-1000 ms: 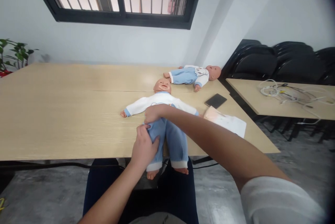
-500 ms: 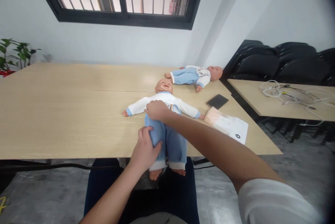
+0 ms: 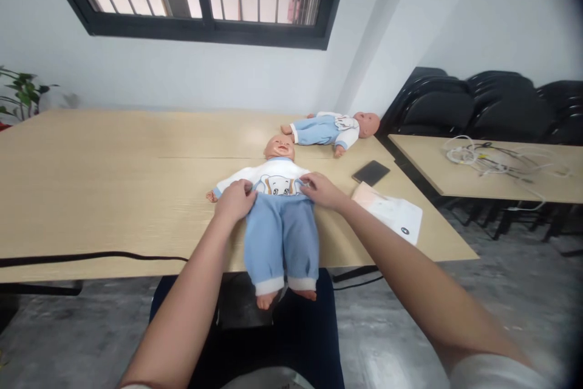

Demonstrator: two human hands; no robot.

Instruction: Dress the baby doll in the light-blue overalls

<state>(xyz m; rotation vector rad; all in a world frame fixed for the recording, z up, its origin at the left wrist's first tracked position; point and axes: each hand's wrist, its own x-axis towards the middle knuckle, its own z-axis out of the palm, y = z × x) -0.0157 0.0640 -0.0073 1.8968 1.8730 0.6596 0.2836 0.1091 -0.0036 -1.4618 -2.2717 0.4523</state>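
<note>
A baby doll (image 3: 279, 147) lies face up in front of me, its head toward the wall and its feet past the table's near edge. It wears a white shirt (image 3: 277, 168) with an elephant print and light blue pants (image 3: 264, 237). My left hand (image 3: 235, 199) pinches the clothes at one side of the waist, beside the print. On the opposite side, my right hand (image 3: 321, 189) has its fingertips closed on the clothes at the same height. Whether shirt hem or waistband is between the fingers, I cannot tell.
A second doll (image 3: 323, 128) in similar clothes lies at the table's back right. Closer are a dark phone (image 3: 370, 173) and a white packet (image 3: 392, 214). A black cable (image 3: 104, 254) runs along the front left edge. Cables (image 3: 483, 155) lie on the side table, near stacked black chairs (image 3: 437, 104).
My left hand has moved up from the doll's leg to its waist. My right hand has crossed from the waist's left side to its right, uncovering the elephant print.
</note>
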